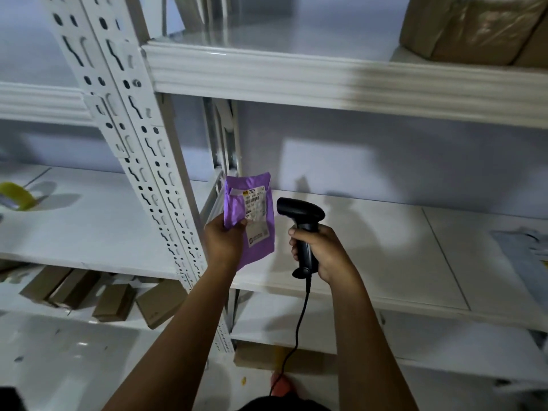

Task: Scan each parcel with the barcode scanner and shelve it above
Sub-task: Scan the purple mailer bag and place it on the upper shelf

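Note:
My left hand point(224, 241) holds a small purple parcel point(261, 250) upright by its lower left corner, its white label facing me. Just to the right, my right hand point(321, 252) grips the handle of a black corded barcode scanner point(299, 213), whose head points left at the label from a short gap away. Both are held over the front of the middle white shelf point(385, 256). The upper shelf point(296, 75) runs across above them.
A brown taped box point(474, 28) sits on the upper shelf at the right. A perforated white upright post point(154, 161) stands left of my hands. Several cardboard boxes point(112, 301) lie on the lower left shelf. A yellow tape roll point(17, 195) rests far left; grey bags point(522, 250) lie at the right.

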`<state>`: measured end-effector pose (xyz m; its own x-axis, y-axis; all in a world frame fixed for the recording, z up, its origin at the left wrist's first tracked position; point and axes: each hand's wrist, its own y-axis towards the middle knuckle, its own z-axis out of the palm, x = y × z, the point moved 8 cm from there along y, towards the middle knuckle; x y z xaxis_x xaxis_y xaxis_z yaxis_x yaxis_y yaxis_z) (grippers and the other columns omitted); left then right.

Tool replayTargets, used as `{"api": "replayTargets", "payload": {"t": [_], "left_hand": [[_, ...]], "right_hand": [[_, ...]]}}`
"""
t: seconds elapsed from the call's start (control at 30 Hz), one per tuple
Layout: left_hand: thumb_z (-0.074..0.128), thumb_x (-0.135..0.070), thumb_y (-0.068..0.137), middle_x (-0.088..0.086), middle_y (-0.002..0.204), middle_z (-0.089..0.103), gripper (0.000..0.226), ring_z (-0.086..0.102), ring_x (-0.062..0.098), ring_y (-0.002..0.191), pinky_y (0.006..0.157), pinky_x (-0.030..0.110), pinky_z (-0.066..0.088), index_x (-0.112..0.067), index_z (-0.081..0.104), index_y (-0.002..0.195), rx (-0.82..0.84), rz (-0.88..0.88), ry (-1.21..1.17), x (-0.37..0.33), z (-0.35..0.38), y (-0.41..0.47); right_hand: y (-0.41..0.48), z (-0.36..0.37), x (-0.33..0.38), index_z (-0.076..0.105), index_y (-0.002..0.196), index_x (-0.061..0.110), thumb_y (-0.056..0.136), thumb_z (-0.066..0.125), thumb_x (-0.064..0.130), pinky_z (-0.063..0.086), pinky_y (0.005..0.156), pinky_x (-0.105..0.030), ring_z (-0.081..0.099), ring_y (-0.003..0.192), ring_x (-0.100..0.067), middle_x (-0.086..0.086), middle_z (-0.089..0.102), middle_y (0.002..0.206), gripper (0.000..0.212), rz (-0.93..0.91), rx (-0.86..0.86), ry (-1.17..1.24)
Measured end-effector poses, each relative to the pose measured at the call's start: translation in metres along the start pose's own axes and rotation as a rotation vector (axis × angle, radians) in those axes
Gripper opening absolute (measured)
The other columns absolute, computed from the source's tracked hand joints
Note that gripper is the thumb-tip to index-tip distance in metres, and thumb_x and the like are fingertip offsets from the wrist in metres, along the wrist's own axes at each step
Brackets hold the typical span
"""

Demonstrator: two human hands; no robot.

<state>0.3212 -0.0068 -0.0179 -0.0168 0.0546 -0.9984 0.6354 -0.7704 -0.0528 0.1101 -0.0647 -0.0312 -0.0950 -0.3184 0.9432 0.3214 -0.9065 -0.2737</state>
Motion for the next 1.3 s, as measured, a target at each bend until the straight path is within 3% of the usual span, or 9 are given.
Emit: {"api": "replayTargets", "payload": {"t": [0.17,0.33,0.47,0.6,0.77,1.3], "left_hand": [[0.065,-0.004,0.097,0.005,0.095,0.074,0.026,0.071,0.027,0.088,0.078,0.037,0.058,-0.029,0.070,0.091,-0.006,-0.001,0.022,0.001,0.007,0.003],[0.063,-0.007,0.099,0.001,0.092,0.071,0.017,0.068,0.019,0.080,0.067,0.026,0.053,-0.022,0.069,0.101,-0.022,-0.025,0.034,0.004,0.009,0.007],[0.064,-0.009,0.098,0.006,0.097,0.071,0.015,0.070,0.030,0.089,0.074,0.034,0.054,-0.019,0.072,0.106,-0.046,-0.037,0.077,0.009,0.011,0.010],[0.063,-0.006,0.098,0.008,0.100,0.072,0.021,0.070,0.031,0.091,0.071,0.029,0.053,-0.008,0.074,0.116,-0.041,-0.049,0.081,0.012,0.014,0.010],[0.064,-0.006,0.098,0.009,0.102,0.071,0.023,0.068,0.029,0.090,0.063,0.021,0.049,-0.006,0.073,0.120,-0.043,-0.056,0.101,0.014,0.018,0.011],[0.063,-0.008,0.100,0.008,0.103,0.070,0.019,0.067,0.030,0.091,0.063,0.022,0.049,-0.009,0.072,0.117,-0.021,-0.066,0.101,0.019,0.025,0.011]], "right_hand": [[0.001,-0.012,0.012,0.069,0.088,0.006,0.090,0.070,0.005,0.050,0.057,-0.031,0.057,0.057,-0.021,-0.011,0.062,0.071,0.002,-0.002,0.007,-0.045],[-0.001,-0.015,0.022,0.068,0.087,0.006,0.089,0.070,0.005,0.049,0.058,-0.032,0.056,0.056,-0.022,-0.012,0.061,0.070,0.003,-0.014,0.028,-0.065],[-0.003,-0.017,0.024,0.069,0.089,0.005,0.089,0.071,0.006,0.050,0.058,-0.032,0.058,0.057,-0.022,-0.012,0.062,0.070,0.002,-0.007,0.031,-0.095],[-0.004,-0.019,0.024,0.069,0.088,0.004,0.089,0.070,0.006,0.050,0.058,-0.032,0.057,0.057,-0.022,-0.012,0.063,0.070,0.002,-0.006,0.007,-0.133],[-0.003,-0.022,0.025,0.069,0.088,0.003,0.089,0.069,0.005,0.050,0.058,-0.032,0.057,0.057,-0.023,-0.012,0.062,0.070,0.002,-0.009,-0.008,-0.142],[-0.001,-0.033,0.019,0.067,0.088,0.002,0.090,0.068,0.004,0.049,0.058,-0.033,0.057,0.058,-0.022,-0.012,0.062,0.069,0.002,0.037,-0.031,-0.192]]}}
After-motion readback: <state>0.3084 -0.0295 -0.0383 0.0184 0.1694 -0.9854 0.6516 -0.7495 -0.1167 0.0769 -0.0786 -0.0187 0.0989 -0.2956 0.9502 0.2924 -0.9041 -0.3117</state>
